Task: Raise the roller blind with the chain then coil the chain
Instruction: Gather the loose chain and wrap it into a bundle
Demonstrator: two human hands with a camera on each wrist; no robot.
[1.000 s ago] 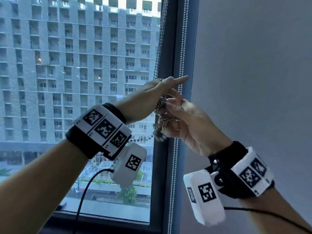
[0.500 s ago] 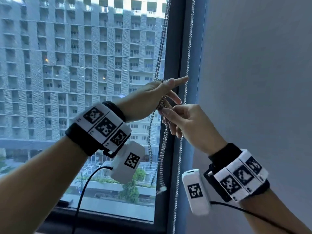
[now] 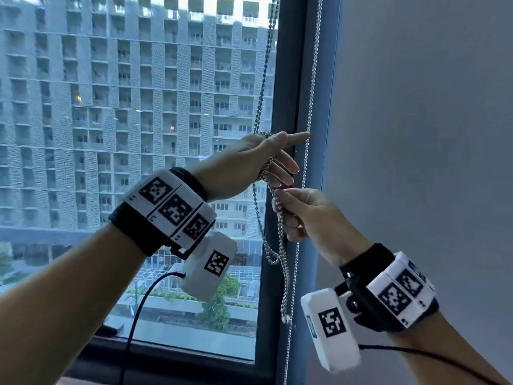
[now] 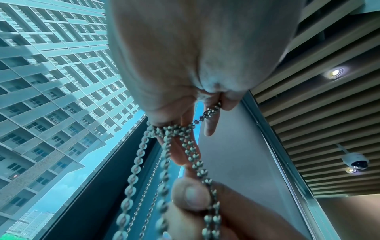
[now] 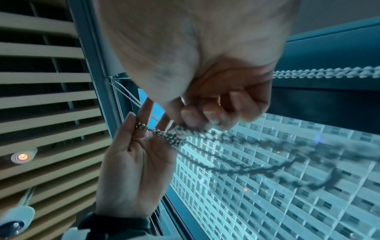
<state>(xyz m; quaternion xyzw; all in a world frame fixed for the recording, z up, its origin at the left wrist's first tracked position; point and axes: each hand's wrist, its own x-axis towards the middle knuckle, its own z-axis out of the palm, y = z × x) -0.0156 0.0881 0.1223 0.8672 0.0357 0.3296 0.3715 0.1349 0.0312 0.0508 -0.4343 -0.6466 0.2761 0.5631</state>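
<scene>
A metal bead chain (image 3: 262,87) hangs beside the dark window frame (image 3: 288,79). It passes over my left hand (image 3: 288,159), whose fingers stay straight with the chain looped round them. Just below, my right hand (image 3: 280,201) pinches several chain strands between thumb and curled fingers. Loose loops (image 3: 286,287) dangle under it. The left wrist view shows the chain (image 4: 191,154) crossing my left fingers down to the right thumb (image 4: 191,194). In the right wrist view the chain (image 5: 170,138) runs from my left hand's palm (image 5: 133,162) into the right hand (image 5: 216,105). The pane is uncovered.
Another chain strand (image 3: 312,79) hangs straight along the frame's right edge. A flat grey surface (image 3: 416,134) fills the right side. The window sill (image 3: 194,357) runs below. Cables trail from both wrist cameras. A slatted ceiling (image 4: 308,113) with lights is overhead.
The bunched chain has dropped into long loops below the hands. My right hand has moved down away from the left, still pinching strands. The left hand has stayed put.
</scene>
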